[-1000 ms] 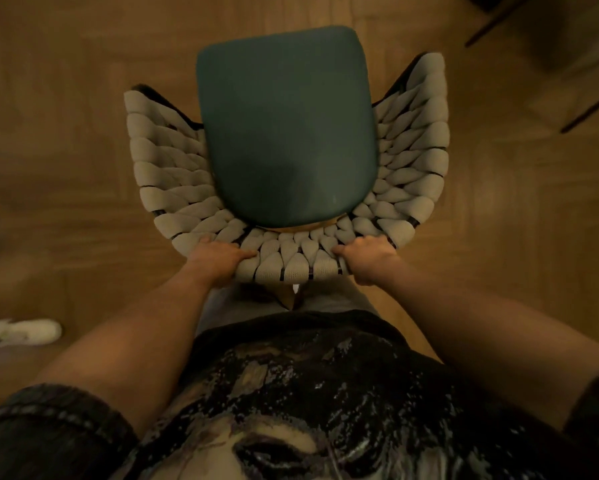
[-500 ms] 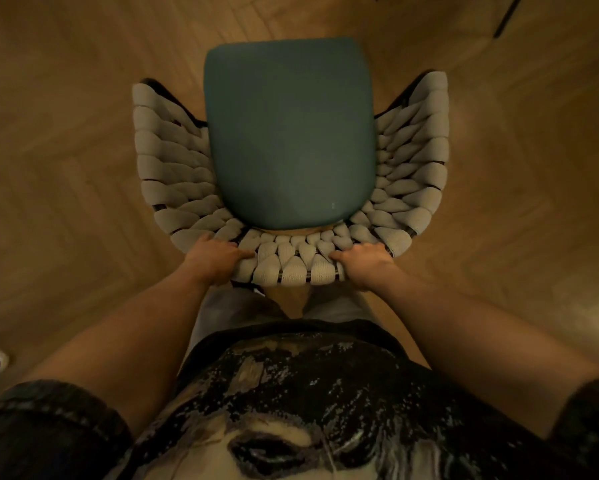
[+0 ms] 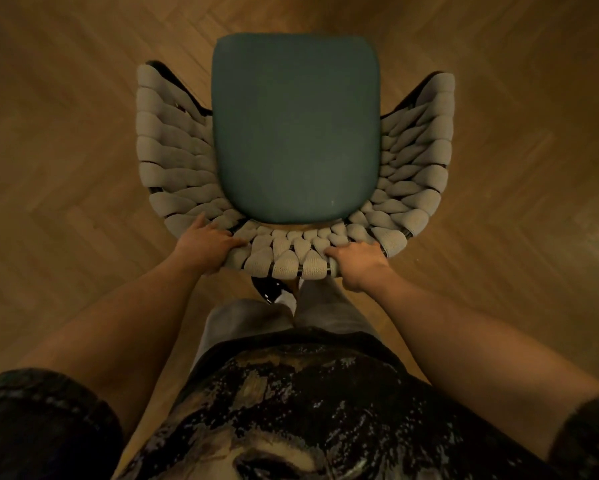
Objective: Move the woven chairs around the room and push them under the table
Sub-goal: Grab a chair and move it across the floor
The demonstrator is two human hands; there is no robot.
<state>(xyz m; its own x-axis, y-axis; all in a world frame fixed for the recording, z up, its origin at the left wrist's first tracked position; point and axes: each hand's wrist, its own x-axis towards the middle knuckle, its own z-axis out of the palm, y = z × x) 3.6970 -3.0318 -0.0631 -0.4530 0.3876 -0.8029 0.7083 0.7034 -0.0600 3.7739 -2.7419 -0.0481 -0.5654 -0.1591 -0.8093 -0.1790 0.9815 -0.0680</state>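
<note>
Seen from above, a woven chair [image 3: 294, 161] with a teal seat cushion [image 3: 296, 129] stands on herringbone floor [image 3: 66, 133]; left hand [image 3: 206, 245] and right hand [image 3: 358, 263] curl over its backrest rim, apparently for steering; no table visible.

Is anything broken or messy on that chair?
Nothing stands out. The woven chair looks whole, its teal seat cushion sits straight, and the wood floor shows no spill. The left hand and right hand grip the back rim. No table is in view.
</note>
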